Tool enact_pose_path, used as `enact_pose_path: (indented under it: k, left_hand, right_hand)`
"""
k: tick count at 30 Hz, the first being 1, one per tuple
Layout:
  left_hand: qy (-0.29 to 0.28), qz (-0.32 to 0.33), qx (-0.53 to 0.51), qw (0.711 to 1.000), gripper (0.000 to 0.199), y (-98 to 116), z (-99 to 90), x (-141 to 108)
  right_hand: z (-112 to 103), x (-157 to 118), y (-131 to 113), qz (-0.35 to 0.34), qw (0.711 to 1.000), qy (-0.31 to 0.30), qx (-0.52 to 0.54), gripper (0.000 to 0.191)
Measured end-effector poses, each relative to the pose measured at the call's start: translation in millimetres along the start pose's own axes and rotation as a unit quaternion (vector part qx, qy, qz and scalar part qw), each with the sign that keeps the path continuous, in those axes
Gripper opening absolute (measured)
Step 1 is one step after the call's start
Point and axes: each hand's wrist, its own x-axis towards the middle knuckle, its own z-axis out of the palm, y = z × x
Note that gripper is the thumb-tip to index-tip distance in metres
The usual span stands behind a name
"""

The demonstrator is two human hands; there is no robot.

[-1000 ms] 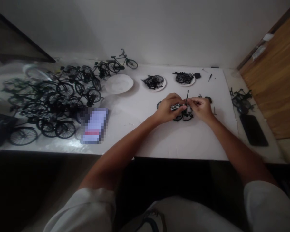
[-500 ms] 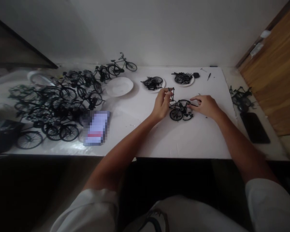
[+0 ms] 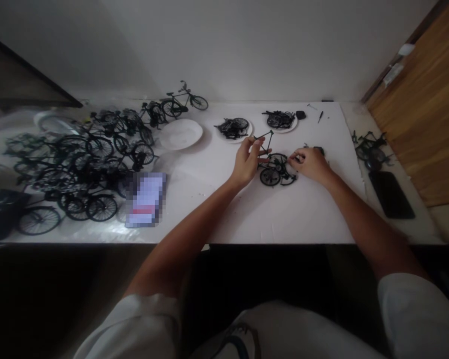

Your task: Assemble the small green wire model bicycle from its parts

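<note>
Near the middle of the white board, my left hand point(image 3: 247, 160) is closed around a thin black miniature bicycle frame point(image 3: 268, 133), holding it up at a tilt. Just below it are small black spoked bicycle wheels point(image 3: 270, 177) with thin curved parts; whether they are joined to the frame I cannot tell. My right hand point(image 3: 311, 164) is on the right side of these wheels, its thumb and fingertips pinched together. Anything between those fingertips is too small to make out.
Two plates point(image 3: 251, 130) of black bicycle parts stand behind my hands, with a white plate point(image 3: 181, 133) to their left. Many miniature bicycles point(image 3: 105, 207) crowd the left, beside a blurred phone point(image 3: 146, 202). A dark phone point(image 3: 391, 194) lies right. A small screwdriver point(image 3: 321, 116) lies at the back.
My left hand has turned the frame, so its upper end now leans to the right. The right hand's fingers have drawn together into a pinch near the wheels. The view has shifted slightly.
</note>
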Motion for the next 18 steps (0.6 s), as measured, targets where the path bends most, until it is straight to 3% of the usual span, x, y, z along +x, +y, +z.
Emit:
enact_pose_path:
  k: [6,12,18]
  left_hand:
    - [-0.012,-0.006,0.007,1.000,0.039,-1,-1.1,0]
    - [-0.024,-0.028,0.013,0.999,0.033,0,-0.8,0]
    - [-0.024,-0.030,0.017,0.999,0.033,1,-0.7,0]
  right_hand:
    - [3,-2,-3,-0.010,1.000,0.017,0.007,0.051]
    - [12,0,0,-0.004,0.999,0.032,0.000,0.032]
    - [15,2,4,-0.001,0.999,0.030,0.012,0.026]
